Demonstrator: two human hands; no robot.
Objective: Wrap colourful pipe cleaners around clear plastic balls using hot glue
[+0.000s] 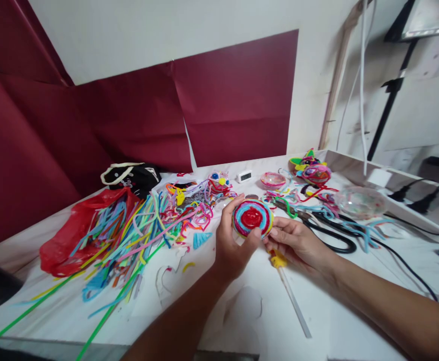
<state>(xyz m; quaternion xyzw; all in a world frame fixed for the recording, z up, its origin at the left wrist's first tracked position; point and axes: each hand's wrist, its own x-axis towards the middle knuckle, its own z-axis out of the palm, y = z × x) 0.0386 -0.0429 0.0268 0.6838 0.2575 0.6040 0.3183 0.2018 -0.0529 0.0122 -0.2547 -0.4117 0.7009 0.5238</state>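
A round disc of coiled pipe cleaners [246, 206], ringed in yellow, pink and light blue around a red centre, is held above the table. My left hand [234, 245] grips it from the left, thumb across its lower front. At its lower right edge, the fingers of my right hand [296, 240] are pinched together on the rim; whether they hold a separate strand is hidden. Just below lies a glue stick [296, 303] with a yellow piece [278, 259] at its upper end. Scissors with black handles [332, 238] rest beyond my right hand.
Many loose pipe cleaners [129, 245] spill from a red plastic bag [59, 245] at left. Clear bowls [360, 201], a small digital timer [244, 176] and a decorated figure [311, 168] stand towards the back. A black cable [411, 268] crosses the right side.
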